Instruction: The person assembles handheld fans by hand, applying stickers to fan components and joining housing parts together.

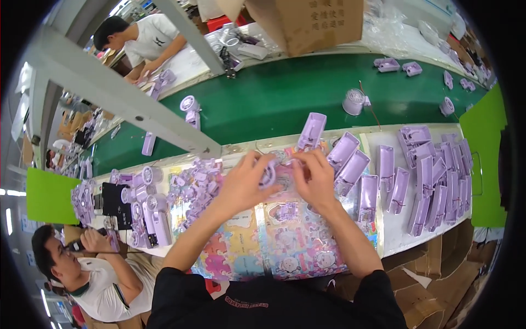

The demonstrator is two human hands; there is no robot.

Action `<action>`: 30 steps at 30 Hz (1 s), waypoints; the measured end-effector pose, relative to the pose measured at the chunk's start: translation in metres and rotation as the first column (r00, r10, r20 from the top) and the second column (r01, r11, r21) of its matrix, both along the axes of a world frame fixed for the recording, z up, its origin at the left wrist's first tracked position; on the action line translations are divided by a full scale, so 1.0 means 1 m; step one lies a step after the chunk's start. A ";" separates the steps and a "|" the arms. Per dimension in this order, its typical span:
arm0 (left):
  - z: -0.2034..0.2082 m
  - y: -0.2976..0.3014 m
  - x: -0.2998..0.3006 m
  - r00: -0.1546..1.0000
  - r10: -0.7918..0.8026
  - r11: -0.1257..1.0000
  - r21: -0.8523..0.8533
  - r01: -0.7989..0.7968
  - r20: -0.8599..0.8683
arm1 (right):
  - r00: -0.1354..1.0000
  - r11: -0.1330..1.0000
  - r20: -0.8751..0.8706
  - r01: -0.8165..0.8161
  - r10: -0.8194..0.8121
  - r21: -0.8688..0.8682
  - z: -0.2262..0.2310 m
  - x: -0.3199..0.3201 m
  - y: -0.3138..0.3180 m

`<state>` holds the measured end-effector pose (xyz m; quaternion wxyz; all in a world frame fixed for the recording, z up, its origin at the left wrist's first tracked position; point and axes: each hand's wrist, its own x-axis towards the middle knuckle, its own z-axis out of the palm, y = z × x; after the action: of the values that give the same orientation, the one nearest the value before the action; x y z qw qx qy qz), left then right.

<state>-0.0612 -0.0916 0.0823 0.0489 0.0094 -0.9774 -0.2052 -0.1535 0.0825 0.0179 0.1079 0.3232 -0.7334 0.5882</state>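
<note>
My left hand (245, 183) is closed around a round lilac plastic part (267, 175), its fingers curled over the far side. My right hand (315, 178) is close beside it, thumb and forefinger pinched together; what lies between those fingertips is too small to make out. Just beyond my fingers stands an open lilac housing half (313, 129). More long lilac housing halves (350, 170) lie to the right of my right hand, some with thin wires inside. A heap of small lilac parts (194, 186) sits left of my left forearm. Under both hands spreads a colourful cartoon-printed mat (235, 247).
A green conveyor belt (263, 90) crosses beyond the table, carrying a round fan head (353, 102) with wires. Rows of housings (438, 181) fill the right end. Assembled lilac fans (156, 216) lie at left, near a seated co-worker (104, 279) holding a black tool. A metal post (126, 104) slants across.
</note>
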 end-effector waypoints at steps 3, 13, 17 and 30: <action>0.007 -0.007 0.022 0.974 -0.008 0.999 0.035 0.016 -0.225 | 1.000 0.999 -0.013 -0.019 0.019 0.027 -0.005 0.001 -0.001; -0.038 -0.231 0.015 0.711 0.648 0.747 0.407 -0.526 -0.272 | 0.990 0.972 -0.143 0.018 0.016 0.234 -0.015 -0.001 0.006; -0.102 -0.348 -0.002 0.717 0.671 0.740 0.108 -0.664 -0.187 | 0.961 0.969 -0.277 0.041 0.029 0.242 -0.012 0.008 -0.014; -0.082 -0.263 -0.035 0.668 0.637 0.731 0.026 -0.682 -0.385 | 0.940 0.938 -0.326 0.199 -0.101 0.284 -0.018 0.010 -0.004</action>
<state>-0.0966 -0.3543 0.0001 0.3027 0.3209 -0.8904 -0.1121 -0.1437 0.0788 -0.0004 0.2128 0.3659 -0.8144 0.3970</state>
